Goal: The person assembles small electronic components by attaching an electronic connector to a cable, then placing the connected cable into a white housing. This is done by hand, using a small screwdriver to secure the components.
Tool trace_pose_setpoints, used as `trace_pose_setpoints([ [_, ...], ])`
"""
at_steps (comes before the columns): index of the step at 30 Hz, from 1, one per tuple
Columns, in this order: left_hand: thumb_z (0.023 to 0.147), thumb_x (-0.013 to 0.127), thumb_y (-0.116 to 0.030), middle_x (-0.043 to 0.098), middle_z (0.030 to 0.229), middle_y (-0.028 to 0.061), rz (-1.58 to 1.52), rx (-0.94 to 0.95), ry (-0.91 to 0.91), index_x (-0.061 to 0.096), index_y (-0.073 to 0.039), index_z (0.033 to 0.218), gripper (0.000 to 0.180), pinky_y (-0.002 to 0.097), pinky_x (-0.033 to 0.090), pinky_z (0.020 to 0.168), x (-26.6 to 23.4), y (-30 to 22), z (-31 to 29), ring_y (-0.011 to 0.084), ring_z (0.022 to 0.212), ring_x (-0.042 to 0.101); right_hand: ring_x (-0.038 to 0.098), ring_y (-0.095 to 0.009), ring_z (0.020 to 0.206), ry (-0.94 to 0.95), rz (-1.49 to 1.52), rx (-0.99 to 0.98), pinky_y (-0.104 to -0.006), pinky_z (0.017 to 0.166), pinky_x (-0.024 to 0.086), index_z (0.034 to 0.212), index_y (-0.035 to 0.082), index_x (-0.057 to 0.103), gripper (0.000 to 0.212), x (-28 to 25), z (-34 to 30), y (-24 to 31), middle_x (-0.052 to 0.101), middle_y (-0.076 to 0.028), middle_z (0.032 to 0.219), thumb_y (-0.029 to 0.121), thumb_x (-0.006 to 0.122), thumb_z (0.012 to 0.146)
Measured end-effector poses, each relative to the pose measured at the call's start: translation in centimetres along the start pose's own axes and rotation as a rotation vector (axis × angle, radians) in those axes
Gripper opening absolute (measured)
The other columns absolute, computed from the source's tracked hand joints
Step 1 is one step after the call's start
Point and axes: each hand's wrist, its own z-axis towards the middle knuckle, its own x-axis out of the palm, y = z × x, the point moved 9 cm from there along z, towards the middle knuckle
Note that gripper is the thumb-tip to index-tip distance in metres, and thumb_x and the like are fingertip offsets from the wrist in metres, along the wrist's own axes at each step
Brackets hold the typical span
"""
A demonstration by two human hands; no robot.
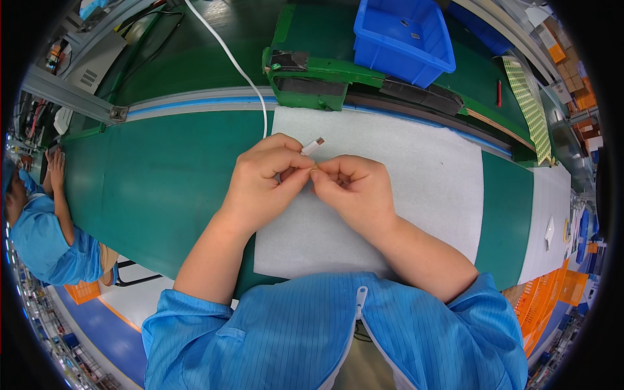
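Here, a white plug (312,146) juts from the curled fingers of the left hand (260,174); their tips and those of the right hand (364,192) pinch together, anything between too small to tell. Beneath them, a white sheet (416,208) covers worktop (156,175); beyond, a green frame (312,94) and blue bin (400,62) stand.

A hand could pass over the white mat (432,195), right of the right hand (356,187). Past the mat's far edge, a green frame (331,69) and blue bin (398,60) block the way; a white cable (263,105) stretches ahead of the left hand (265,175).
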Motion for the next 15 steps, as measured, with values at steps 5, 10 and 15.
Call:
trace_pose_setpoints([
  [5,0.067,0.063,0.005,0.056,0.075,0.0045,-0.007,0.012,-0.001,0.063,0.000,0.076,0.010,0.0220,0.040,0.049,0.06,0.05,-0.06,0.0099,0.056,0.049,0.051,-0.006,0.055,-0.010,-0.032,0.011,-0.0206,0.050,0.042,0.075,-0.002,0.063,0.012,-0.08,-0.07,0.27,0.061,-0.005,0.062,0.010,0.062,0.075],
  [10,0.067,0.063,0.006,0.056,0.074,0.0046,-0.003,0.014,-0.016,0.062,0.000,0.076,0.010,0.0219,0.039,0.049,0.03,0.05,-0.10,0.0101,0.056,0.050,0.047,-0.005,0.052,-0.037,-0.098,0.016,-0.0216,0.048,0.039,0.069,-0.001,0.062,0.012,-0.45,0.01,0.19,0.057,-0.004,0.057,0.009,0.060,0.075],
  [15,0.067,0.063,0.005,0.056,0.074,0.0044,-0.023,-0.019,-0.018,0.063,0.000,0.075,0.010,0.0219,0.039,0.049,-0.03,0.21,-0.09,0.0100,0.056,0.050,0.045,-0.005,0.051,-0.049,-0.063,0.020,-0.0220,0.046,0.037,0.067,-0.001,0.060,0.013,-0.48,-0.04,0.19,0.054,-0.003,0.055,0.009,0.060,0.075],
])
